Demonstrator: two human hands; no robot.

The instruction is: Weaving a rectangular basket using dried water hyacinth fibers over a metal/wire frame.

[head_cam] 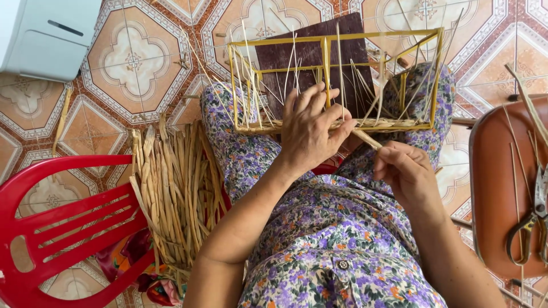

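A yellow wire frame point(337, 39) rests on my knees, with thin pale stalks standing up in it and a woven straw band point(388, 123) along its near edge. A dark board point(311, 54) sits inside the frame. My left hand point(311, 130) presses on the near edge of the weave, fingers curled over it. My right hand point(404, 169) pinches a tan straw strand point(366, 138) that runs up to the weave beside my left fingers. My lap is covered by purple flowered cloth.
A bundle of dried straw strips point(174, 188) lies at my left. A red plastic chair point(63, 222) lies at the lower left. A brown stool point(502, 188) at the right carries scissors point(534, 219). A white appliance point(45, 34) sits at the top left on the patterned tile floor.
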